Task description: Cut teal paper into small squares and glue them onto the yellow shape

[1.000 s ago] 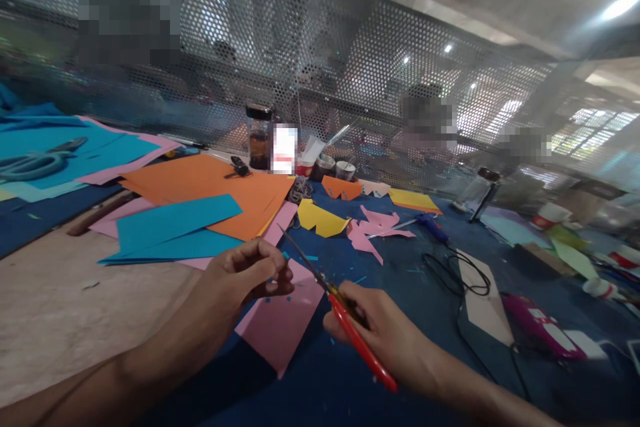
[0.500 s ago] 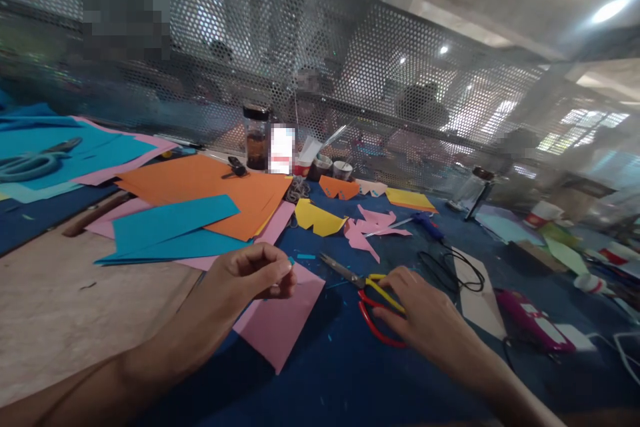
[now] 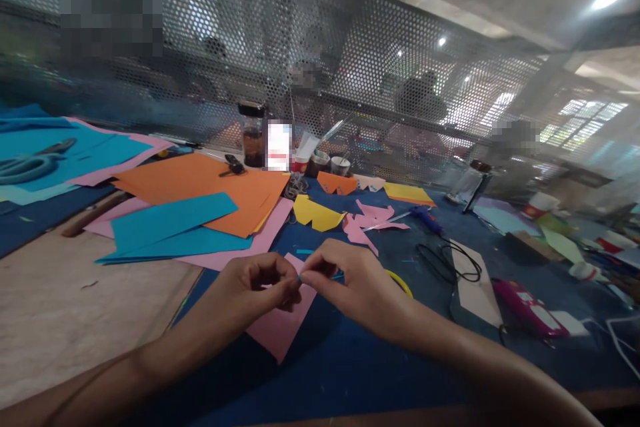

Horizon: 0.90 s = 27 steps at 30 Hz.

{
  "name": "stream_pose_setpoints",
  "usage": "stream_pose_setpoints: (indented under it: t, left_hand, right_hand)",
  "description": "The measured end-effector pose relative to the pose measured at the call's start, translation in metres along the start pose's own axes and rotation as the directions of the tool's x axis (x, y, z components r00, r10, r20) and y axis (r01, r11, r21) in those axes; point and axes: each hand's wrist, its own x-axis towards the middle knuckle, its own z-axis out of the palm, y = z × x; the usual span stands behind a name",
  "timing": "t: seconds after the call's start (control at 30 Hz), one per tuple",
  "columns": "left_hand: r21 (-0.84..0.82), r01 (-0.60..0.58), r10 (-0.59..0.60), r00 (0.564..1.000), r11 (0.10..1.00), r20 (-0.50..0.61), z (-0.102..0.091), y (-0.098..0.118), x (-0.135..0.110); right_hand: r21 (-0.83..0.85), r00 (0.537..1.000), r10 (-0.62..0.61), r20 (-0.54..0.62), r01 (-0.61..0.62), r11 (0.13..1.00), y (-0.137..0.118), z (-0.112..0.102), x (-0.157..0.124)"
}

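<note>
My left hand (image 3: 267, 283) and my right hand (image 3: 345, 280) meet fingertip to fingertip above a pink paper piece (image 3: 283, 333). Pinched between both sets of fingers is a tiny blue paper scrap (image 3: 299, 277), mostly covered by the fingertips. Behind my right wrist shows one yellow handle of the scissors (image 3: 400, 282); the wrist and hand hide the rest of them. A short blue strip (image 3: 304, 251) lies just beyond my fingers. Farther back are a pink paper pinwheel shape (image 3: 373, 220) and a notched yellow paper piece (image 3: 316, 212).
At left lie blue sheets (image 3: 175, 227), orange sheets (image 3: 200, 190) and a teal-handled pair of scissors (image 3: 30, 167). A glue gun (image 3: 426, 219) with a black cord and a magenta case (image 3: 530, 307) are at right. A jar (image 3: 251, 137) stands before the perforated metal screen (image 3: 350, 67).
My right hand has let go of the yellow-and-red scissors and moved left to my left hand, joining its pinch on the blue scrap. The scissors stay on the table.
</note>
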Motion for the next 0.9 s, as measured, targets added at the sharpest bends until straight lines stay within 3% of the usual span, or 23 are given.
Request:
stream_pose_setpoints:
  t: [0.17, 0.43, 0.67, 0.9]
  left_hand:
    - [-0.036, 0.026, -0.024, 0.999, 0.999, 0.038, -0.002, -0.005, -0.001]
    - [-0.241, 0.078, -0.060, 0.995, 0.967, 0.083, -0.005, -0.010, 0.004]
    - [-0.258, 0.129, -0.128, 0.991, 0.957, 0.020, -0.001, -0.010, 0.005]
    - [-0.232, 0.132, -0.134, 0.991, 0.964, 0.004, -0.003, -0.011, 0.006]
  right_hand:
    - [0.088, 0.998, 0.050, 0.027, -0.052, 0.995, 0.002, 0.000, 0.002]
    - [0.317, 0.974, 0.224, -0.019, -0.207, 0.926, 0.007, 0.009, 0.009]
    - [0.341, 0.968, 0.241, -0.070, -0.203, 0.918, 0.007, 0.018, 0.006]
    - [0.357, 0.977, 0.214, -0.017, -0.194, 0.914, 0.009, 0.016, 0.005]
